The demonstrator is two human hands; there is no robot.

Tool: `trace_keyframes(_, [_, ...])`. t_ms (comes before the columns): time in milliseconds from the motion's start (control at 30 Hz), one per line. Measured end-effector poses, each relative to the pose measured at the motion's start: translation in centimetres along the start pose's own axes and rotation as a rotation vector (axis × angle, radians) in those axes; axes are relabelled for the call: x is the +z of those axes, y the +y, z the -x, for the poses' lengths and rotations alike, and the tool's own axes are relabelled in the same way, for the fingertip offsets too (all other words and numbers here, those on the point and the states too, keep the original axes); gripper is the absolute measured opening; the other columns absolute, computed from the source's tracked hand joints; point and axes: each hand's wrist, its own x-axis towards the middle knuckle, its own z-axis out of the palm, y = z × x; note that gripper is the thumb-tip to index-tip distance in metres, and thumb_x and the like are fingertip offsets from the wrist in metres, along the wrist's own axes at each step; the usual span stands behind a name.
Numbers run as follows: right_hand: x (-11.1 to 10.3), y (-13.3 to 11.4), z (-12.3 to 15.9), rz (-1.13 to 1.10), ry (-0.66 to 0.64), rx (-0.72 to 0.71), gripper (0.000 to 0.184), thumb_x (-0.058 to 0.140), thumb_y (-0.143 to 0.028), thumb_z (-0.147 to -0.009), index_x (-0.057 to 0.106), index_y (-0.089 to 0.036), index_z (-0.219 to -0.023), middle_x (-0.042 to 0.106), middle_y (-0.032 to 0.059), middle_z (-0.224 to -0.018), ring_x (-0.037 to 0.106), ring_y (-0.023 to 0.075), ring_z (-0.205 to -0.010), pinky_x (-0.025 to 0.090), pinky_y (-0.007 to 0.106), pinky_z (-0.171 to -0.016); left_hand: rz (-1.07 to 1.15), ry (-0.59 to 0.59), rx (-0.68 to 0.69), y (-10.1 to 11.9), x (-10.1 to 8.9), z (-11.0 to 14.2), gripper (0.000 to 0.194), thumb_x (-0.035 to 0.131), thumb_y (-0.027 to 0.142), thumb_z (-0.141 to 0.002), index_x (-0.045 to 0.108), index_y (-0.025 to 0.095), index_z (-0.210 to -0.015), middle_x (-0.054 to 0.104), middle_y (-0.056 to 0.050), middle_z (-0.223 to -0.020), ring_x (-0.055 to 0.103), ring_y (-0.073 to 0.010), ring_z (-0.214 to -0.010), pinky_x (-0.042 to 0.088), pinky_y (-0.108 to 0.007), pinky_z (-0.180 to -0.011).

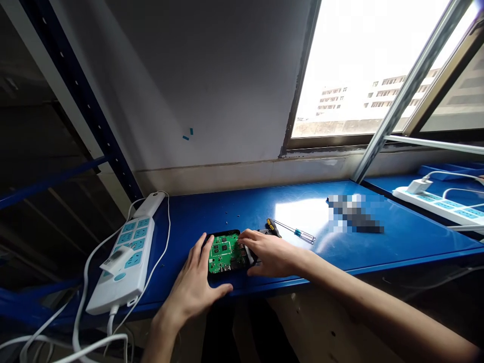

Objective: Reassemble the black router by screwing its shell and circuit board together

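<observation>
A green circuit board (223,252) lies in a shallow black case (214,274) near the front edge of the blue table. Along the case's left side rests my left hand (192,282), fingers stretched out and thumb spread toward the front. My right hand (270,252) is closed over the board's right side, fingertips on its edge and thumb lower down. A dark grey part shows beneath that hand, mostly hidden. Just behind it lie a yellow-and-black screwdriver handle (271,225) and a thin screwdriver with a clear blue handle (304,235).
Several tiny dark screws (227,222) are scattered behind the case. A white power strip (128,257) with cables stands at the left. A blurred dark object (355,214) lies toward the right. Another power strip (442,201) sits on the neighbouring table, past a metal post (408,85).
</observation>
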Motion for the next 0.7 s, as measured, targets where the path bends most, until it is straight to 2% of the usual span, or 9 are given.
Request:
trace_keyframes(67, [-0.3, 0.1, -0.3, 0.011, -0.046, 0.019, 0.063, 0.078, -0.043, -0.076, 0.058, -0.016, -0.131, 0.053, 0.0134, -0.138, 0.067, 0.0303, -0.108, 0.058, 0.039, -0.088, 0.049, -0.059, 0.032, -0.3, -1.0, -1.1, 0.105, 0.071, 0.053, -0.075, 0.011, 0.030, -0.158, 0.010, -0.008, -0.167, 0.017, -0.0326, -0.152, 0.030, -0.052, -0.120])
trace_keyframes(167, [-0.7, -0.2, -0.8, 0.057, -0.096, 0.048, 0.058, 0.079, -0.043, -0.076, 0.062, -0.016, -0.124, 0.054, 0.0127, -0.136, 0.070, 0.0279, -0.097, 0.059, 0.038, -0.082, 0.106, -0.133, 0.070, -0.8, -1.8, -2.4, 0.109, 0.076, 0.044, -0.071, 0.013, 0.024, -0.158, 0.017, -0.010, -0.166, 0.020, -0.0297, -0.152, 0.025, -0.048, -0.123])
trace_keyframes(367, [-1.7, -1.0, -1.8, 0.126, -0.150, 0.025, 0.051, 0.083, -0.040, -0.073, 0.066, -0.013, -0.113, 0.057, 0.0131, -0.123, 0.065, 0.0274, -0.100, 0.058, 0.037, -0.084, 0.129, -0.136, 0.082, -1.9, -1.9, -3.3, 0.106, 0.079, 0.044, -0.065, 0.026, 0.022, -0.154, 0.028, -0.012, -0.161, 0.032, -0.0317, -0.147, 0.032, -0.046, -0.120])
trace_keyframes(567, [-1.8, -1.2, -2.0, 0.125, -0.095, 0.044, 0.057, 0.086, -0.038, -0.067, 0.060, -0.011, -0.110, 0.052, 0.0156, -0.121, 0.062, 0.0274, -0.098, 0.059, 0.041, -0.083, 0.132, -0.144, 0.108, -2.4, -1.9, -4.0, 0.115, 0.084, 0.046, -0.057, 0.027, 0.023, -0.154, 0.031, -0.013, -0.158, 0.037, -0.0333, -0.144, 0.037, -0.044, -0.117])
trace_keyframes(700, [-1.0, -0.6, -1.7, 0.054, -0.022, 0.048, 0.064, 0.088, -0.033, -0.064, 0.057, -0.013, -0.115, 0.045, 0.0188, -0.137, 0.059, 0.0332, -0.116, 0.057, 0.044, -0.091, 0.140, -0.137, 0.117, -2.4, -1.9, -4.2, 0.118, 0.085, 0.044, -0.055, 0.025, 0.024, -0.154, 0.034, -0.013, -0.155, 0.040, -0.0335, -0.142, 0.040, -0.044, -0.114])
